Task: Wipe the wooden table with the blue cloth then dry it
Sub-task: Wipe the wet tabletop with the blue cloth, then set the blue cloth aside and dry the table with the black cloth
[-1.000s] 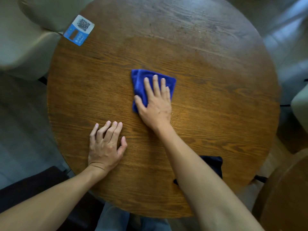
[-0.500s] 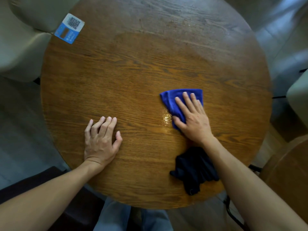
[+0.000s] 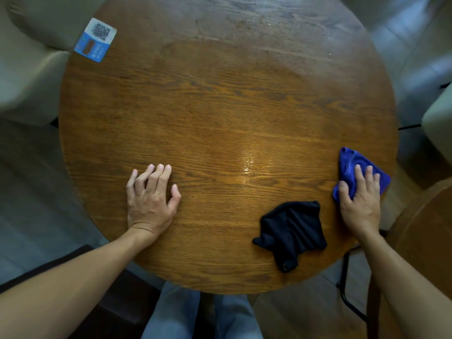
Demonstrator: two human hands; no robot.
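I am looking down from a head-worn camera at a round wooden table (image 3: 220, 106). My right hand (image 3: 360, 204) lies flat with its fingers spread on the blue cloth (image 3: 352, 165), pressing it against the table's far right edge; it pins the cloth and does not pinch it, and part of the cloth seems to overhang the rim. My left hand (image 3: 150, 199) rests empty and open on the wood near the left front, fingers loosely fanned, well apart from either cloth. A crumpled dark cloth (image 3: 293, 231) lies just to the left of my right hand, near the front edge, with its long axis running toward me. A wet sheen (image 3: 247, 162) glistens mid-table, between the hands. I judge the dark cloth is meant for drying, and the right hand is far nearer to it. A blue QR card (image 3: 95, 40) sits at the far left rim.
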